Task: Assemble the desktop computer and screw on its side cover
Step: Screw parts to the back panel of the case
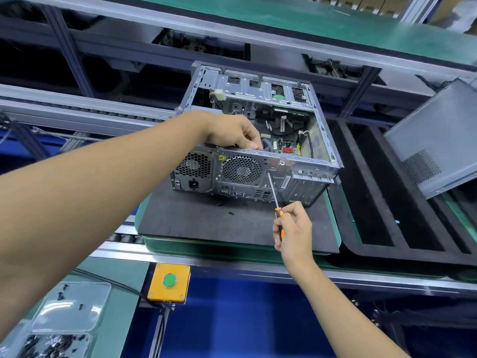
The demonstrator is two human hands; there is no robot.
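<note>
No brand name can be read anywhere; the only legible mark is a yellow warning triangle sticker [222, 158] on the rear panel of the computer case [258, 140], just at 10 o'clock of the round fan grille [241, 169]. The case lies on its side on a dark foam mat [206, 223], its open side facing up and its rear panel turned toward the person; its long axis runs from about 7 o'clock to 1 o'clock, away from the viewer. The left hand [232, 130] rests on the upper rear edge of the case, fingers curled over the rim and gripping it. The right hand [293, 228] wraps round the orange-and-black handle of a screwdriver [273, 192], whose thin shaft slants up toward 11 o'clock, the tip meeting the rear panel just right of the fan grille. A few small dark screws [231, 213] lie loose on the mat in front of the case. The mat has bare room at 6 and 7 o'clock of the case. At 3 o'clock, well apart, the grey side cover [438, 140] leans tilted over a black slotted tray [382, 202]. At 6 o'clock, on the bench rail, sits a yellow box with a green button [169, 280]; at 7 o'clock a clear plastic tray [64, 313] holds more screws.
</note>
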